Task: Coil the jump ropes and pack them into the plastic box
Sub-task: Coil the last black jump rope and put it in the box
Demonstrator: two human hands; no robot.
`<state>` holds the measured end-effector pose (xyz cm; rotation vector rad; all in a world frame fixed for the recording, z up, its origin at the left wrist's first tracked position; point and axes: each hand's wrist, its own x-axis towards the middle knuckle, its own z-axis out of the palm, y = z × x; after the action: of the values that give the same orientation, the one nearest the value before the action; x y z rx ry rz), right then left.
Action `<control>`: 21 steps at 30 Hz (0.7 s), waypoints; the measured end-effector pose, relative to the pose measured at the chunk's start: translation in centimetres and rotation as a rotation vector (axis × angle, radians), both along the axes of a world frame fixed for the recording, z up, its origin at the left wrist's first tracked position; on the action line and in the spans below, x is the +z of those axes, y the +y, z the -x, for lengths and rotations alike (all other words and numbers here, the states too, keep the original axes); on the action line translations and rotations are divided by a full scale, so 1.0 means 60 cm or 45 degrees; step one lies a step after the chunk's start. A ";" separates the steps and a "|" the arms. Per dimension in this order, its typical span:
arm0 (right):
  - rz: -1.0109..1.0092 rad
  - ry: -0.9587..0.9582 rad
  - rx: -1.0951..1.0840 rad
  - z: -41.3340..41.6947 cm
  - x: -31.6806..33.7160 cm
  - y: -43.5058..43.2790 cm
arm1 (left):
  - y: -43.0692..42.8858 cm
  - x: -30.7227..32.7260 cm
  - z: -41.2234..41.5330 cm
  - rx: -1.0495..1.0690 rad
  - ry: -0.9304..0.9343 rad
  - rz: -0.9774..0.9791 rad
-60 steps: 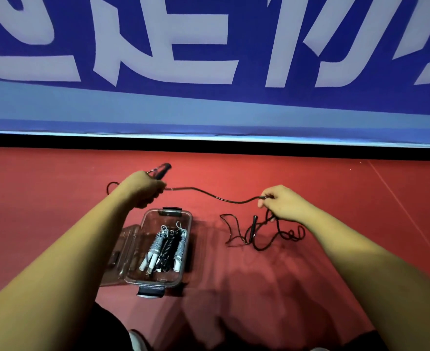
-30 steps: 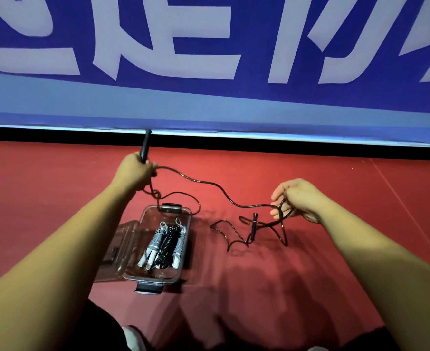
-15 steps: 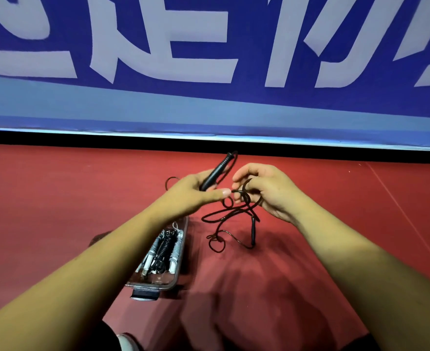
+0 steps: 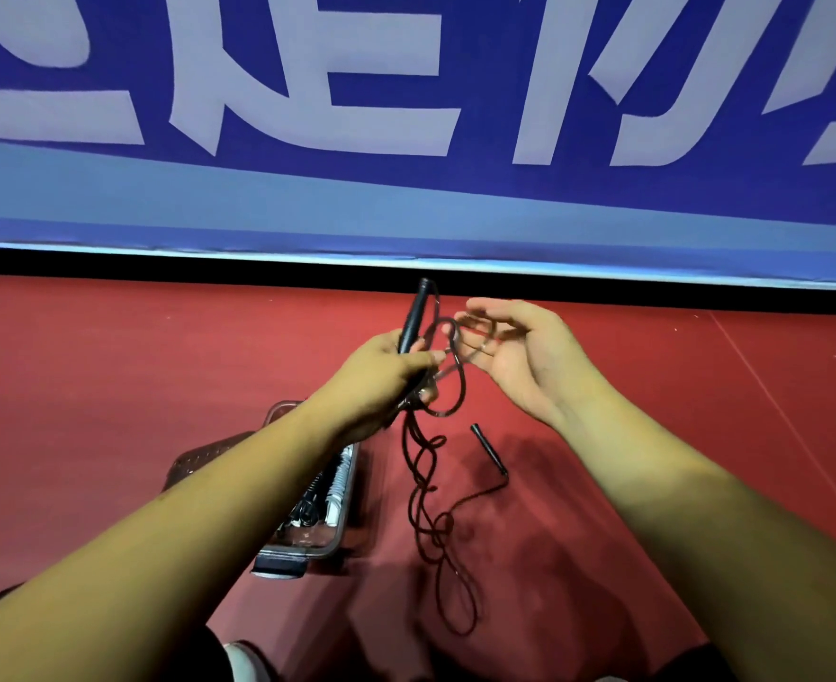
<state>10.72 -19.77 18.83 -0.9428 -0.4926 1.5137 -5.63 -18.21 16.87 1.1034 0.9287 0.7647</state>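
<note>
Red floor (image 4: 110, 411), blue banner behind. Left hand (image 4: 381, 381) clamps one handle (image 4: 415, 315) and gathered loops of the black jump rope (image 4: 462, 386), anchoring the coil. Right hand (image 4: 519, 356) lies open alongside, apparently ready to feed more. The remainder trails on the floor right of the plastic box (image 4: 307, 551).

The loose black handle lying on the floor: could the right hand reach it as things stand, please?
Probably yes. The loose handle lies on bare red floor just below the right hand, whose fingers look relaxed, and nothing stands between them.
</note>
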 end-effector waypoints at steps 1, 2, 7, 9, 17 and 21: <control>0.070 -0.025 0.004 -0.002 -0.009 0.001 | 0.003 0.004 -0.001 0.080 -0.102 0.088; 0.153 -0.098 0.048 -0.002 -0.023 -0.001 | 0.007 0.007 0.001 0.145 -0.194 0.163; 0.194 -0.557 0.961 0.028 -0.085 -0.044 | 0.033 0.019 0.025 0.353 -0.377 0.235; 0.116 -0.380 1.111 0.038 -0.090 -0.050 | 0.047 0.022 0.035 0.428 -0.379 0.213; 0.043 -1.140 1.195 0.044 -0.102 -0.044 | 0.088 0.023 0.088 0.756 -0.351 0.168; 0.006 -1.578 1.078 0.020 -0.101 -0.032 | 0.108 0.011 0.113 0.888 -0.146 0.050</control>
<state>9.50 -21.70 12.76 -1.7629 -1.9568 1.4476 -12.40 -11.73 17.53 0.6796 1.2379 1.3530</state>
